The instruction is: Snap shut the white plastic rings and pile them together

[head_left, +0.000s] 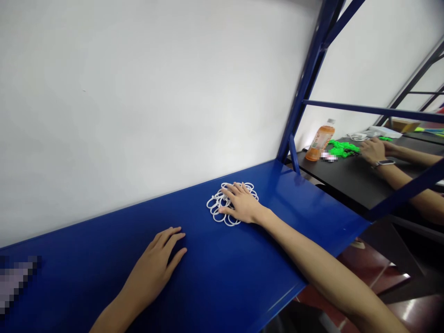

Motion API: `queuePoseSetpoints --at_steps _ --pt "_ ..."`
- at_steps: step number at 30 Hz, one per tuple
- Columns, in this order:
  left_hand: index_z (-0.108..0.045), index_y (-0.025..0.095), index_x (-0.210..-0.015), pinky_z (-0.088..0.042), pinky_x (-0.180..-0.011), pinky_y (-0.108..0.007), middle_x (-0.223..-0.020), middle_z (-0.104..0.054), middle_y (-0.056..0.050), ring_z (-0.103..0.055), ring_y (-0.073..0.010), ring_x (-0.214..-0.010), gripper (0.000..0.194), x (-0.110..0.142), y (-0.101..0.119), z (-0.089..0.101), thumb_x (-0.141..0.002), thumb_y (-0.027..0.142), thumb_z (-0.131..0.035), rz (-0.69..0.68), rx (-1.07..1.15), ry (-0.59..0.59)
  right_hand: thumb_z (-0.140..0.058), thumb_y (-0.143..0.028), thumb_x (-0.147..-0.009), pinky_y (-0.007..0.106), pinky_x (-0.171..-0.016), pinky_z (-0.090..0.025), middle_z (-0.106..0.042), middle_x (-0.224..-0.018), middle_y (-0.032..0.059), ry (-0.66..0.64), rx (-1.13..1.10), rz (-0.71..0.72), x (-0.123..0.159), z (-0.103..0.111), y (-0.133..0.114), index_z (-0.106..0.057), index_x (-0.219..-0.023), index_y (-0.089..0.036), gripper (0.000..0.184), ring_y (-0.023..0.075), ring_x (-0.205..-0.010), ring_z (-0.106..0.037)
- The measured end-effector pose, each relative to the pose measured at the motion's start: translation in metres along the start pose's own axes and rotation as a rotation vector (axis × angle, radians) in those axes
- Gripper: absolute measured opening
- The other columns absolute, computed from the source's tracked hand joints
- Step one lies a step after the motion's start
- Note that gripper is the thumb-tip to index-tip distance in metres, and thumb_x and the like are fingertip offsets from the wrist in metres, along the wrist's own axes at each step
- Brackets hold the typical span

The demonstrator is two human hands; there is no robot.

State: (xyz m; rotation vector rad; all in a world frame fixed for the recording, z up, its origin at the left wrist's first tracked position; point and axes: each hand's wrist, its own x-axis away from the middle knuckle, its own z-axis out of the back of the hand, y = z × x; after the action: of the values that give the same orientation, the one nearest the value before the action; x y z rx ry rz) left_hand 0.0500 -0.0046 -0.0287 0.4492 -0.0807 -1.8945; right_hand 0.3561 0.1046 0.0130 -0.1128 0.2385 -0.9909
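Note:
My right hand (pixel 244 206) lies palm down with spread fingers on a flat cluster of white rings (pixel 215 209), covering the cluster's middle and right part. Several ring loops show around the fingers and overlap one another; whether they are joined I cannot tell. To the left and nearer to me, my left hand (pixel 156 263) is over the blue tabletop (pixel 211 273), fingers stretched out and apart, holding nothing. A stretch of blue surface separates it from the rings.
A white wall (pixel 156 92) rises behind the table. At right stands a blue metal frame (pixel 301 97). Beyond it, on a black table (pixel 364 185), are an orange drink bottle (pixel 319 141), bright green pieces (pixel 342 149) and another person's hands (pixel 373 151). A blurred-out item (pixel 15 282) lies far left.

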Motion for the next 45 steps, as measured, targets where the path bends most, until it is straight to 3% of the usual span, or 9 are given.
queuePoseSetpoints --at_steps 3,10,16,22,28,34,39,45 --pt "-0.066 0.030 -0.123 -0.047 -0.111 -0.050 -0.135 -0.062 -0.003 -0.055 -0.0275 -0.130 0.040 0.000 0.000 0.001 -0.096 0.053 -0.046 0.003 0.000 -0.012 -0.035 -0.079 -0.091 0.061 -0.121 -0.016 -0.034 -0.160 0.0166 -0.022 0.015 0.047 0.001 0.001 -0.003 -0.039 -0.154 -0.017 0.088 0.0432 -0.149 -0.023" --pt "-0.065 0.032 -0.124 -0.045 -0.112 -0.053 -0.138 -0.061 -0.003 -0.053 -0.0280 -0.132 0.041 0.000 0.000 0.001 -0.096 0.054 -0.044 0.040 0.004 -0.044 -0.035 -0.076 -0.093 0.063 -0.121 -0.012 -0.033 -0.160 0.0184 -0.019 0.084 -0.096 0.003 -0.003 0.000 -0.039 -0.154 -0.016 0.086 0.0438 -0.150 -0.021" --pt "-0.065 0.030 -0.123 -0.045 -0.112 -0.052 -0.136 -0.062 -0.004 -0.054 -0.0276 -0.131 0.041 -0.001 0.001 0.001 -0.096 0.053 -0.045 0.012 0.007 -0.017 -0.031 -0.077 -0.093 0.060 -0.122 -0.013 -0.033 -0.160 0.0196 -0.035 0.073 0.012 0.005 -0.004 -0.007 -0.039 -0.154 -0.014 0.087 0.0425 -0.151 -0.019" --pt "-0.066 0.029 -0.123 -0.046 -0.111 -0.051 -0.135 -0.062 -0.005 -0.055 -0.0273 -0.130 0.041 0.000 0.001 0.001 -0.096 0.053 -0.046 0.003 0.004 -0.001 -0.036 -0.070 -0.097 0.058 -0.122 -0.015 -0.033 -0.159 0.0214 -0.049 0.100 -0.124 0.005 0.001 -0.003 -0.039 -0.154 -0.011 0.082 0.0418 -0.150 -0.020" --pt "-0.065 0.030 -0.124 -0.046 -0.112 -0.050 -0.136 -0.062 -0.004 -0.055 -0.0273 -0.130 0.041 0.000 0.001 0.001 -0.096 0.053 -0.045 0.006 0.005 -0.008 -0.037 -0.071 -0.096 0.058 -0.123 -0.016 -0.031 -0.160 0.0189 -0.054 0.066 -0.031 0.008 -0.003 -0.009 -0.038 -0.155 -0.015 0.082 0.0406 -0.151 -0.020" --pt "-0.065 0.030 -0.123 -0.045 -0.112 -0.050 -0.136 -0.062 -0.004 -0.054 -0.0275 -0.131 0.042 0.000 0.001 0.000 -0.096 0.054 -0.045 0.001 -0.002 -0.003 -0.033 -0.069 -0.098 0.057 -0.123 -0.016 -0.032 -0.159 0.0215 -0.044 0.119 -0.123 0.008 -0.001 -0.004 -0.038 -0.154 -0.010 0.082 0.0417 -0.151 -0.020" --pt "-0.064 0.030 -0.124 -0.045 -0.112 -0.050 -0.137 -0.061 -0.004 -0.054 -0.0274 -0.131 0.041 0.000 0.001 0.001 -0.097 0.054 -0.044 0.011 -0.009 -0.013 -0.041 -0.066 -0.098 0.055 -0.122 -0.023 -0.038 -0.157 0.0216 0.059 0.114 0.004 0.010 0.006 -0.013 -0.048 -0.148 -0.010 0.075 0.0394 -0.148 -0.028" --pt "-0.064 0.030 -0.124 -0.045 -0.112 -0.052 -0.138 -0.061 -0.003 -0.053 -0.0279 -0.132 0.042 0.000 0.002 0.002 -0.097 0.055 -0.043 0.024 -0.007 -0.037 -0.062 -0.043 -0.096 0.045 -0.114 -0.039 -0.057 -0.139 0.0154 0.072 0.021 0.243 0.011 0.005 -0.022 -0.069 -0.117 -0.013 0.037 0.0314 -0.136 -0.045"
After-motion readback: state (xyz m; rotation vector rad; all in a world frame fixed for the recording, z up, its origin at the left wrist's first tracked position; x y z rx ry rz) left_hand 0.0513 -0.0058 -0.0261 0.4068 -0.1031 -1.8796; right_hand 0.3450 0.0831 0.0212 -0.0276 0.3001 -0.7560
